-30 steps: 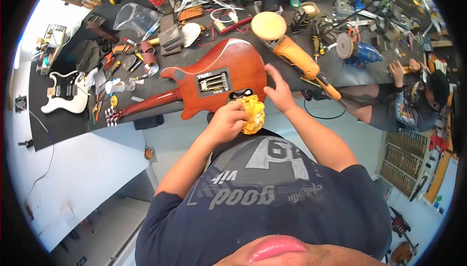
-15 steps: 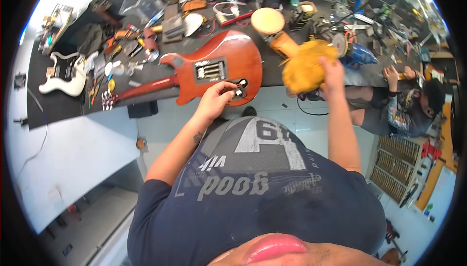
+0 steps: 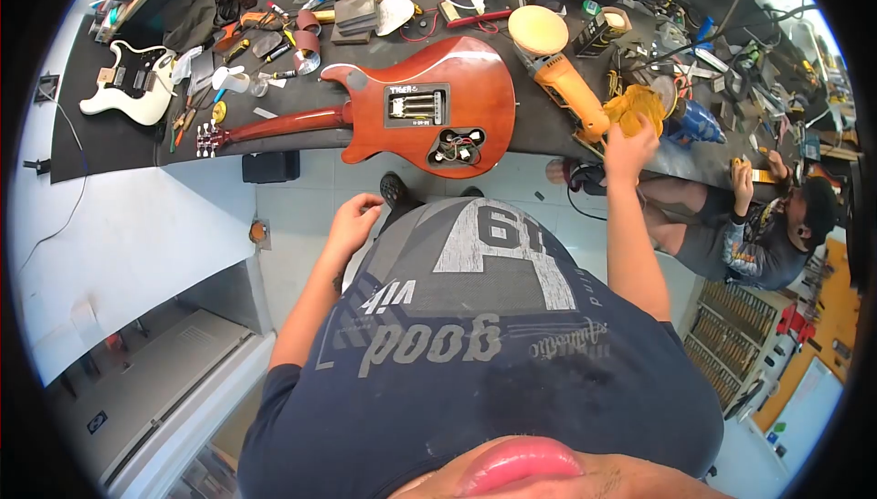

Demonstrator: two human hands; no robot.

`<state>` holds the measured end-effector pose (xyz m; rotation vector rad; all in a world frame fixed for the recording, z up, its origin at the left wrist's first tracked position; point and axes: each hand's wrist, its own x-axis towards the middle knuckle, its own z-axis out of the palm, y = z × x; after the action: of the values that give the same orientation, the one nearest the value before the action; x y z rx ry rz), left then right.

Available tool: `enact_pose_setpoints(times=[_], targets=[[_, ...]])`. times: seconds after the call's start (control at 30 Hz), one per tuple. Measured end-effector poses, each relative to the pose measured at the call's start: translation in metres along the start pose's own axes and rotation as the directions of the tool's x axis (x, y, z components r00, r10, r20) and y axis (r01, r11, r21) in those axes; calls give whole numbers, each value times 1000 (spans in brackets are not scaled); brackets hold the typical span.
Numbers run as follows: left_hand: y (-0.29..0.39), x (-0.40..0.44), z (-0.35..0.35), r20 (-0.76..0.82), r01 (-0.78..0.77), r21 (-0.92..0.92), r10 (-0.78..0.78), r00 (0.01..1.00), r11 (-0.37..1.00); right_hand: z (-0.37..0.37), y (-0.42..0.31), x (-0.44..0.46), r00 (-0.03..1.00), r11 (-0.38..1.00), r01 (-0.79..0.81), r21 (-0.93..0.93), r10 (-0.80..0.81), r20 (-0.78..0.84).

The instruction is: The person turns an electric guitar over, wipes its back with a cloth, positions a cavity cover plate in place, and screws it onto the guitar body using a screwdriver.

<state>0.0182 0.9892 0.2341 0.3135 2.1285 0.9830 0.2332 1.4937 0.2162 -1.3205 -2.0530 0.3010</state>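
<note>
Red-brown electric guitar (image 3: pixel 375 115) lies back-up on my cluttered workbench (image 3: pixel 539 131), neck pointing L, its 2 cavities uncovered: the spring cavity (image 3: pixel 417 106) and, nearer me, the control cavity (image 3: pixel 459 147) w/ wiring in view. My L hand (image 3: pixel 352 225) hangs off the bench over the floor, apart from the guitar, fingers loosely bent w/ nothing btwn them. My R hand (image 3: pixel 630 147) is at a crumpled yellow cloth (image 3: pixel 637 108), btwn an orange polisher (image 3: pixel 571 88) and a blue power tool (image 3: pixel 696 125); fingers lie over the folds, but can't tell if they're pinching or loose. Step in hand, I'd judge: parking the cloth. Next move there would call for straight-up fingers, w/o dragging folds against either tool. Edges: guitar's near rim overhangs the bench front, so bumps matter. Bare strip sits btwn guitar and polisher; open floor on my side. Farther out, a white guitar body (image 3: pixel 132 88) L, 1 seated co-worker (image 3: pixel 758 234) R.
</note>
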Motion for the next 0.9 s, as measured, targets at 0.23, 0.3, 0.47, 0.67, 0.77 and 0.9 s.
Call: enact_pose_setpoints(times=[0.23, 0.3, 0.47, 0.67, 0.77, 0.9], targets=[[-120, -41, -20, 62, 185, 330, -217, 974, 926, 55, -54, -52, 713, 859, -282, 427, -110, 692], [-122, -50, -22, 89, 227, 363, -276, 957, 904, 70, -62, -61, 632, 901, -316, 297, -34, 775], [-108, -50, -37, 55, 202, 404, -244, 968, 892, 63, -96, -88, 537, 903, -232, 361, -190, 822], [-229, -31, -74, 8, 341, 166, -347, 938, 925, 47, -123, -117, 441, 921, -89, 378, -304, 844], [-258, -29, -99, 40, 342, 188, -355, 934, 921, 50, -134, -123, 567, 901, 221, 374, -431, 702], [-233, -31, -126, 59, 351, 309, -387, 920, 884, 64, -147, -129, 592, 917, 321, 237, -389, 705]])
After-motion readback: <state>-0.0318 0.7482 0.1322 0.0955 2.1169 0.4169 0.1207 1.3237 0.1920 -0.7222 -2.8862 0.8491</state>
